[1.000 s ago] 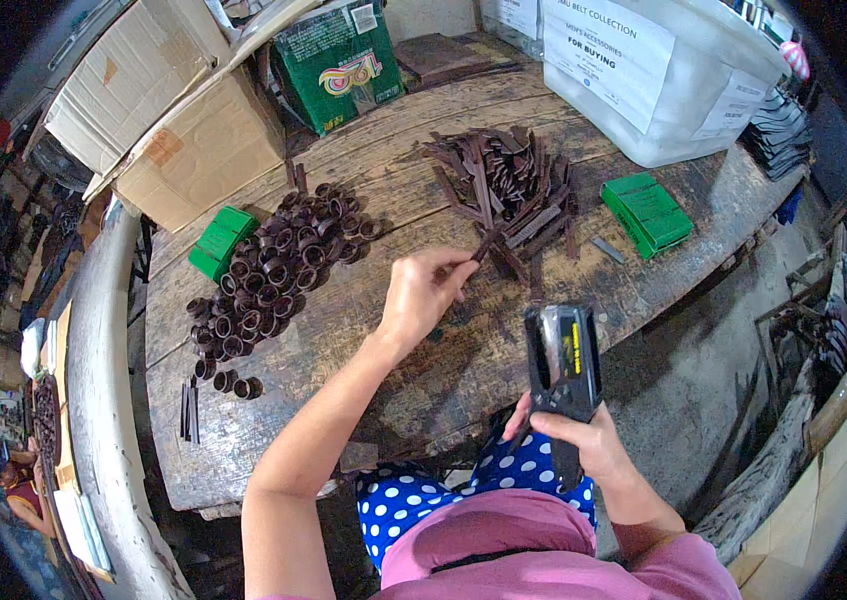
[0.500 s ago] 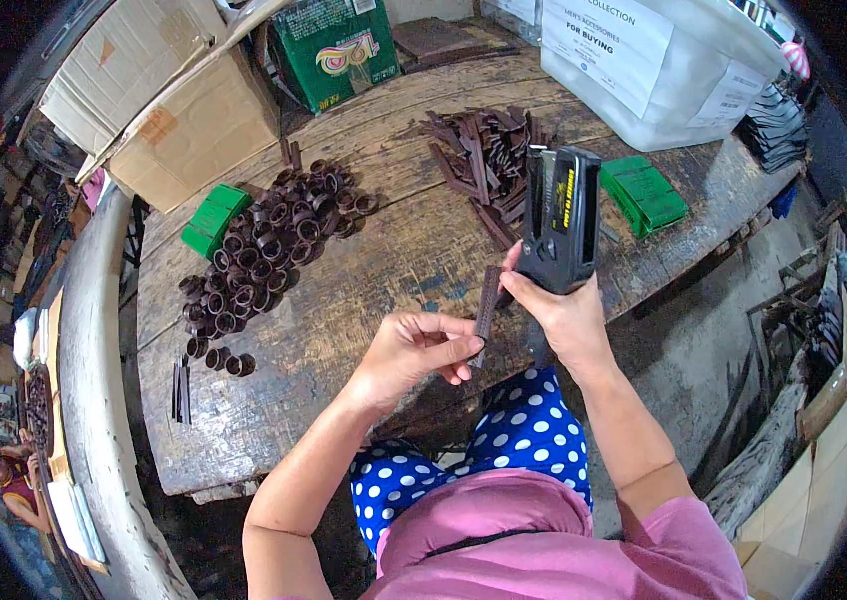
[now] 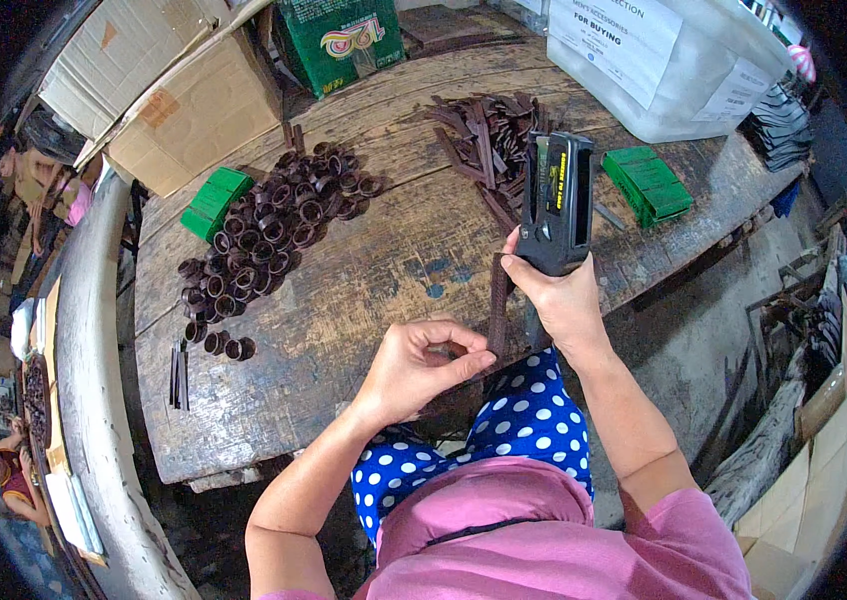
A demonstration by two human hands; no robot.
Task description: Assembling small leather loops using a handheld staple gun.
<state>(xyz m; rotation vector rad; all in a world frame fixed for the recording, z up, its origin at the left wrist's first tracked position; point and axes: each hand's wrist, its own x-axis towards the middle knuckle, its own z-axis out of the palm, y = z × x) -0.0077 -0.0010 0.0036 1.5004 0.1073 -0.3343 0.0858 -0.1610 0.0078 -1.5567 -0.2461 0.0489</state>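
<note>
The left hand (image 3: 414, 372) is curled near the middle of the near edge of the surface (image 3: 364, 285), its thumb and index fingertips pinched together on the lower end of a dark brown strip (image 3: 499, 305); a gap shows within the curve of the index finger and thumb. The strip stands lengthwise between the two hands, its far end just beside the fingertips of the right hand (image 3: 559, 290). Whether those fingertips touch it, I cannot tell. The right hand is closed around the lower part of a black stapler (image 3: 558, 200), which points toward the far edge of the surface and hides part of what lies behind it.

Beyond the stapler, toward the far edge, lies a loose pile of brown strips (image 3: 489, 140). A heap of dark brown loops (image 3: 269, 225) spreads slantwise across the left half, trailing toward the near left corner. A few thin dark sticks (image 3: 179, 378) lie close to the left edge. One green box (image 3: 216, 203) sits beside the heap on its left; another green box (image 3: 649, 185) rests near the right edge, with a narrow grey bar (image 3: 609, 217) just beside it. A cardboard box (image 3: 199, 120) stands at the far left corner, a green carton (image 3: 339, 45) along the far edge, and a translucent bin (image 3: 679, 75) at the far right corner.
</note>
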